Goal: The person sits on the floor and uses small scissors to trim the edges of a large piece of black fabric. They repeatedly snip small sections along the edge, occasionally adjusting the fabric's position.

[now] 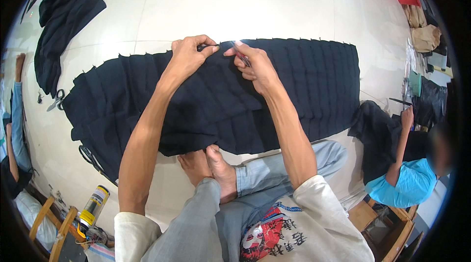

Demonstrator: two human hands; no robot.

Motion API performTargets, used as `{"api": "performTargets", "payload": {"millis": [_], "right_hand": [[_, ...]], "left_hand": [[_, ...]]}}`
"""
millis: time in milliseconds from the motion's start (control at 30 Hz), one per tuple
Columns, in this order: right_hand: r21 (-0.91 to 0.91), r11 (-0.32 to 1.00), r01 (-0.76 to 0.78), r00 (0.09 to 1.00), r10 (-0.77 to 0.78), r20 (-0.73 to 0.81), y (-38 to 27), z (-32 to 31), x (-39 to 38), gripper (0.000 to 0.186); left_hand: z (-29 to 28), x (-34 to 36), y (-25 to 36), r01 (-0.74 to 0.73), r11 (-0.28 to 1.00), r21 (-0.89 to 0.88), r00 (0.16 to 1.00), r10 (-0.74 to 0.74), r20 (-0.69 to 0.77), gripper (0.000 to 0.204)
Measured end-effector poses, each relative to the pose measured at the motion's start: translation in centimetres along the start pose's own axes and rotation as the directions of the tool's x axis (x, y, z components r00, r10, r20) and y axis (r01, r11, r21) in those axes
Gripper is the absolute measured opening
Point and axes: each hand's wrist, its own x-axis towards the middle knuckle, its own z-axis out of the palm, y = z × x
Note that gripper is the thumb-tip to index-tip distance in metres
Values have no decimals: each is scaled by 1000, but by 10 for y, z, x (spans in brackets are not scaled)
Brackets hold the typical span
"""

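A long stretch of black pleated cloth (pixel 216 100) lies across the floor before my bare feet, small tufts standing along its far edge. My left hand (pixel 190 55) pinches that far edge between thumb and fingers, raising a bit of it. Just to the right, my right hand (pixel 252 63) is closed around a small tool (pixel 242 58) with a dark and reddish handle; a bright glint at its tip blurs its exact kind. The tool's tip is close to the cloth's edge; I cannot tell whether they touch.
Scissors (pixel 57 101) lie by the cloth's left end, with black-handled scissors (pixel 88 156) nearer me. More black cloth (pixel 64 21) is at far left. A yellow-and-black can (pixel 94 208) stands lower left. A person in turquoise (pixel 400 183) sits at right; another person's leg (pixel 18 115) shows left.
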Motion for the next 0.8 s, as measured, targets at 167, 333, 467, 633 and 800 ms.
{"api": "performTargets", "payload": {"millis": [167, 333, 467, 633, 800], "right_hand": [[62, 998, 28, 998, -24, -57, -2, -25, -12, 42], [39, 999, -25, 1000, 25, 3, 2, -33, -2, 43], [-34, 997, -67, 998, 67, -12, -3, -27, 6, 42], [-63, 994, -91, 996, 90, -8, -8, -26, 13, 41], [-90, 990, -106, 994, 105, -20, -9, -26, 18, 41]], "left_hand": [[12, 18, 15, -223, 930, 291, 971, 238, -18, 30], [25, 36, 18, -176, 956, 233, 984, 176, 18, 29], [23, 29, 14, -125, 987, 103, 991, 128, -22, 28], [21, 25, 18, -117, 989, 91, 993, 118, -13, 26], [22, 25, 14, -165, 984, 61, 986, 167, -27, 24]]}}
